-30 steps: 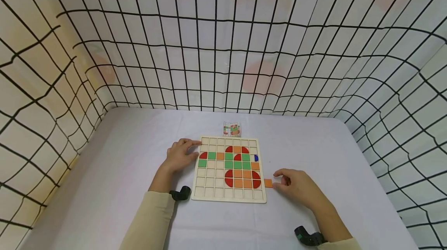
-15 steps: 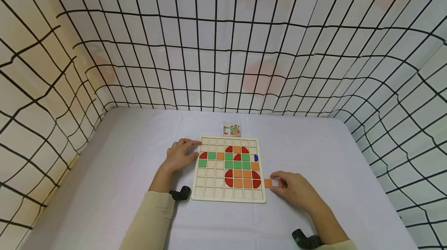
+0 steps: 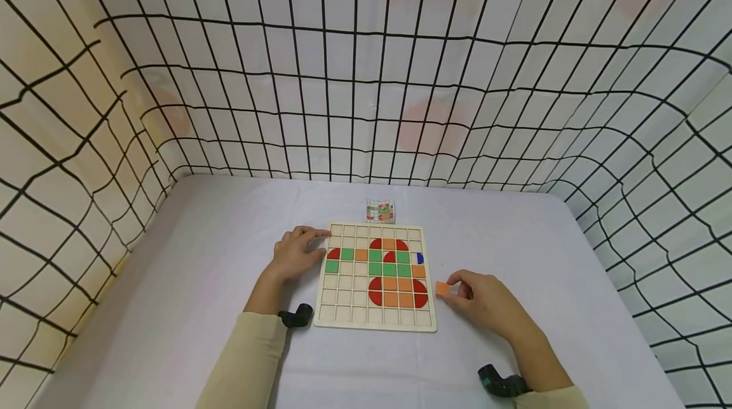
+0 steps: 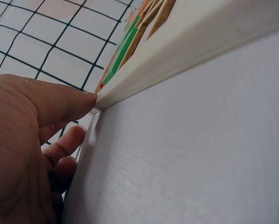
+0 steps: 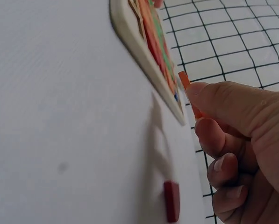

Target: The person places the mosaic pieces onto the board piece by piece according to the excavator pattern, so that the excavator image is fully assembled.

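Observation:
My right hand (image 3: 485,301) pinches an orange square tile (image 3: 442,288) between thumb and fingers, just off the right edge of a pale wooden grid board (image 3: 345,315). In the right wrist view the tile (image 5: 184,79) is seen nearly edge-on, raised above the table. The board bears red quarter-round pieces, green and orange squares, and a small blue piece (image 3: 420,258) near its right side. At the board's upper left edge rests my left hand (image 3: 296,254), its thumb (image 4: 69,102) touching the rim in the left wrist view.
Behind the board lies a small pattern card (image 3: 380,211) with coloured shapes. A dark red piece (image 5: 172,201) sits on the table below my right hand, seen in the right wrist view. Black wire mesh (image 3: 372,79) encloses the white-covered table (image 3: 229,206) at the back and sides.
My right hand has taken hold of the orange tile, which lay by the board's right edge, and lifted it slightly up and away. My left hand has stayed in place.

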`<state>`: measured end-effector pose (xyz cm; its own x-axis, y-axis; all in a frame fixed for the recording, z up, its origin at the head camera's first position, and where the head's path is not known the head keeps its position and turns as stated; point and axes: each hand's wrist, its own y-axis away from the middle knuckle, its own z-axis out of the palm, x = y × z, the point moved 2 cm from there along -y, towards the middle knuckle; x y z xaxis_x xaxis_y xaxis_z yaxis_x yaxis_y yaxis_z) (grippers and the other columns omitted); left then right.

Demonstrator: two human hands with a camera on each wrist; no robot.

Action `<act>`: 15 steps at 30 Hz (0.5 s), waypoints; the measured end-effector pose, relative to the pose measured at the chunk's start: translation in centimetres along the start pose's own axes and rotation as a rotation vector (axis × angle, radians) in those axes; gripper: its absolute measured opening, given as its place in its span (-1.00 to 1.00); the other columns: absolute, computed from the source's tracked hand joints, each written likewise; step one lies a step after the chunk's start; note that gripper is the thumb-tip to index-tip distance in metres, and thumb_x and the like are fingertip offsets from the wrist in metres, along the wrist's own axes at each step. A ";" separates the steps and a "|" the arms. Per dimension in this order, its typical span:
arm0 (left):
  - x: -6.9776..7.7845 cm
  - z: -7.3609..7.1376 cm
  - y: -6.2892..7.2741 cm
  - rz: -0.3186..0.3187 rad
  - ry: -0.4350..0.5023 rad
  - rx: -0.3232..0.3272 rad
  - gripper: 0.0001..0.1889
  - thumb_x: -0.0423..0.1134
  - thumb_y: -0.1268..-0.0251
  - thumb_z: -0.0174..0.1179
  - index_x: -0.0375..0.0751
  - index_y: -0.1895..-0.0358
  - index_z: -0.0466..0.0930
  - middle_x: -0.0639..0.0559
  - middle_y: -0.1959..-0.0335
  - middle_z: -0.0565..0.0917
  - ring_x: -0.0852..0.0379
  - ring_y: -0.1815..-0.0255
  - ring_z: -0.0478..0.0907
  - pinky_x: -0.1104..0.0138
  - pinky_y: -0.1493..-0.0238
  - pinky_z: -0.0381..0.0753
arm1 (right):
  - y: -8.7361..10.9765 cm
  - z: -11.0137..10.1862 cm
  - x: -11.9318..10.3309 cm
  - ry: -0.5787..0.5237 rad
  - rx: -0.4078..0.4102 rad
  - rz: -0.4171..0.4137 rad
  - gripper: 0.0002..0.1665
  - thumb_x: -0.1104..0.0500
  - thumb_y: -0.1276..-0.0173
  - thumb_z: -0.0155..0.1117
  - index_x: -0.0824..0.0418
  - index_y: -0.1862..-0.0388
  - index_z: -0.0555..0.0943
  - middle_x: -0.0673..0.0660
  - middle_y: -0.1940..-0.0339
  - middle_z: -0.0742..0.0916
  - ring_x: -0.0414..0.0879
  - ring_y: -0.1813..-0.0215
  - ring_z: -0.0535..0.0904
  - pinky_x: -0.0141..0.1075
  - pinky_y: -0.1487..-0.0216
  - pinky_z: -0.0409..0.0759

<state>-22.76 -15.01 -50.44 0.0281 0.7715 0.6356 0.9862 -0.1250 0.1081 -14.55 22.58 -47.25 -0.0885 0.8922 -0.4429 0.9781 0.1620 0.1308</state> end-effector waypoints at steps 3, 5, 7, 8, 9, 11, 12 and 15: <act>0.0 -0.1 0.0 -0.004 0.000 -0.006 -0.54 -0.10 -0.39 0.20 0.11 -0.35 0.57 -0.15 -0.40 0.45 -0.22 -0.40 0.31 -0.19 -0.38 0.17 | -0.3 -0.2 -1.0 -0.004 0.008 -0.031 -0.75 0.03 -0.30 0.48 0.03 0.09 0.68 -0.07 0.57 0.53 -0.20 0.45 0.41 -0.39 0.46 0.34; 0.1 -0.1 0.0 -0.001 0.001 -0.004 -0.54 -0.10 -0.39 0.20 0.11 -0.35 0.57 -0.15 -0.40 0.46 -0.23 -0.40 0.31 -0.20 -0.38 0.17 | -0.6 -0.1 -1.8 -0.015 0.003 -0.052 -0.75 0.03 -0.29 0.49 0.02 0.10 0.68 -0.08 0.56 0.52 -0.20 0.46 0.40 -0.40 0.46 0.34; 0.0 -0.1 0.0 -0.002 0.006 -0.002 -0.54 -0.10 -0.39 0.20 0.11 -0.34 0.58 -0.14 -0.40 0.46 -0.22 -0.40 0.31 -0.20 -0.39 0.16 | -0.9 0.1 -2.7 -0.023 -0.004 -0.071 -0.73 0.01 -0.28 0.50 0.02 0.09 0.68 -0.10 0.57 0.53 -0.21 0.46 0.40 -0.40 0.47 0.34; 0.0 -0.1 0.0 0.000 0.008 0.000 -0.54 -0.10 -0.39 0.20 0.11 -0.34 0.58 -0.14 -0.39 0.46 -0.22 -0.40 0.31 -0.20 -0.38 0.17 | -1.0 0.2 -3.2 -0.021 -0.006 -0.087 -0.72 0.00 -0.28 0.50 0.02 0.09 0.68 -0.11 0.57 0.53 -0.22 0.47 0.40 -0.40 0.47 0.34; 0.0 0.0 0.0 0.001 0.010 0.001 -0.54 -0.10 -0.39 0.20 0.11 -0.34 0.58 -0.14 -0.40 0.46 -0.22 -0.40 0.31 -0.20 -0.38 0.16 | -1.2 0.3 -3.6 -0.021 -0.009 -0.099 -0.70 -0.02 -0.28 0.50 0.02 0.08 0.68 -0.13 0.57 0.53 -0.23 0.47 0.40 -0.41 0.47 0.34; 0.0 0.0 0.0 0.001 0.012 0.002 -0.55 -0.10 -0.39 0.20 0.12 -0.34 0.58 -0.14 -0.40 0.46 -0.21 -0.40 0.31 -0.19 -0.38 0.16 | -1.5 0.7 -4.6 -0.021 -0.015 -0.135 -0.69 -0.04 -0.28 0.50 0.03 0.08 0.68 -0.15 0.59 0.52 -0.25 0.49 0.39 -0.42 0.47 0.33; 0.0 0.0 0.0 0.002 0.012 0.002 -0.55 -0.10 -0.39 0.19 0.12 -0.34 0.58 -0.14 -0.40 0.46 -0.21 -0.40 0.31 -0.20 -0.38 0.16 | -1.7 1.0 -5.1 -0.024 -0.020 -0.156 -0.70 -0.05 -0.28 0.50 0.03 0.10 0.69 -0.16 0.60 0.51 -0.26 0.49 0.39 -0.42 0.47 0.33; 0.0 0.0 -0.1 0.002 0.008 -0.002 -0.54 -0.09 -0.40 0.19 0.12 -0.35 0.57 -0.13 -0.41 0.45 -0.21 -0.41 0.31 -0.20 -0.39 0.16 | -2.1 1.7 -6.6 -0.022 -0.036 -0.199 -0.73 -0.06 -0.29 0.49 0.02 0.14 0.69 -0.17 0.63 0.49 -0.28 0.52 0.38 -0.42 0.48 0.31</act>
<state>-22.83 -15.02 -50.46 0.0283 0.7662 0.6420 0.9859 -0.1272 0.1083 -15.69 15.70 -46.10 -0.2751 0.8319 -0.4820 0.9344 0.3494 0.0699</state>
